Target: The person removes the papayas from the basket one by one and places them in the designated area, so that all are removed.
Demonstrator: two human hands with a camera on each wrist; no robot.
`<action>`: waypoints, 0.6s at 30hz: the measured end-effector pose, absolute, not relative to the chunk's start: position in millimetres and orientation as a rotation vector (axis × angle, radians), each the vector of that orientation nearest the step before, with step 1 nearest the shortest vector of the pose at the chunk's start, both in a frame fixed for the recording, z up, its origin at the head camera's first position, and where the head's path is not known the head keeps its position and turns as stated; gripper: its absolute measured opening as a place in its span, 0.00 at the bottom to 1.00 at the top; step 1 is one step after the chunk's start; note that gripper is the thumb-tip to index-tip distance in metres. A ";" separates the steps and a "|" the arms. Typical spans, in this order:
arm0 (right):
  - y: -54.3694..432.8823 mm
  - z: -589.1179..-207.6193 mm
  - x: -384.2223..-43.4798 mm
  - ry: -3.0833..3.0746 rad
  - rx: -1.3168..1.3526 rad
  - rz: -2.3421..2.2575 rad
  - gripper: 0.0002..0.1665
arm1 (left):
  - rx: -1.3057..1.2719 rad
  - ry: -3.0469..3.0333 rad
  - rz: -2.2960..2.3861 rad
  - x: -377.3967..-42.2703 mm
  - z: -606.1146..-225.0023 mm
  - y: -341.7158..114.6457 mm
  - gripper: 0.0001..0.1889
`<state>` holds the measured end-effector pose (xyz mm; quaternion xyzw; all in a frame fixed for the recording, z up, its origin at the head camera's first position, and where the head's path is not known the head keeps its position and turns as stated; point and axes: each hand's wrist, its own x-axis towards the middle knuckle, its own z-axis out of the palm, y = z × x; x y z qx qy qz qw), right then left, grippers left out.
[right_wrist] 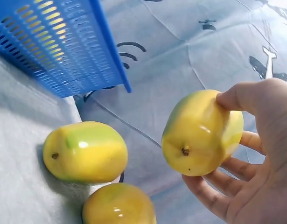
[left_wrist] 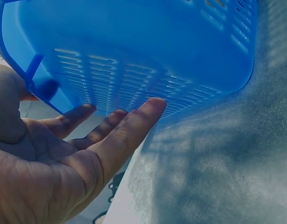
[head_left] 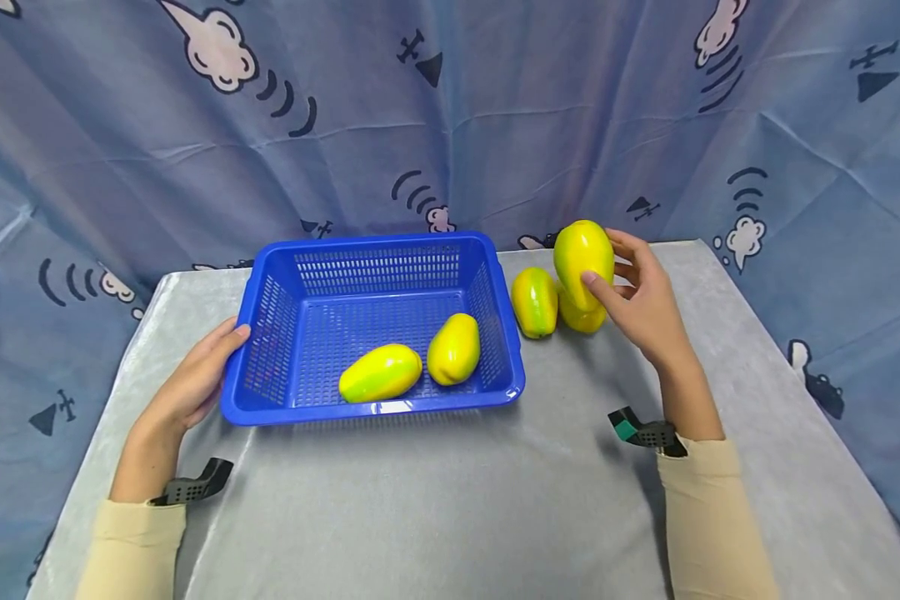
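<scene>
My right hand [head_left: 645,304] holds a yellow-green papaya [head_left: 582,254] between thumb and fingers, raised at the right of the basket. Below it, a second papaya [head_left: 581,317] is partly hidden, and another papaya [right_wrist: 86,152] lies next to that one on the table. My left hand [head_left: 202,375] is at the left end of a blue plastic basket [head_left: 375,408]. Its thumb lies at the rim, while the fingers [left_wrist: 129,135] reach under it along the slotted outer wall. Inside the basket lie two papayas, one on its side [head_left: 381,373] and one [head_left: 453,350] near the right wall.
A light grey cloth covers the table [head_left: 450,508]. Behind it hangs a blue patterned curtain [head_left: 510,117], close to the back edge and the basket's far wall. Each wrist carries a dark camera mount [head_left: 195,485].
</scene>
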<state>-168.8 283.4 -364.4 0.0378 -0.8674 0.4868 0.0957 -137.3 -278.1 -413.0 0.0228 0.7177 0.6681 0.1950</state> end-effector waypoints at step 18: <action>329.2 -378.0 -182.1 -2.634 -0.229 1.445 0.43 | 0.077 1.964 1.916 -136.0 -412.1 -277.7 0.38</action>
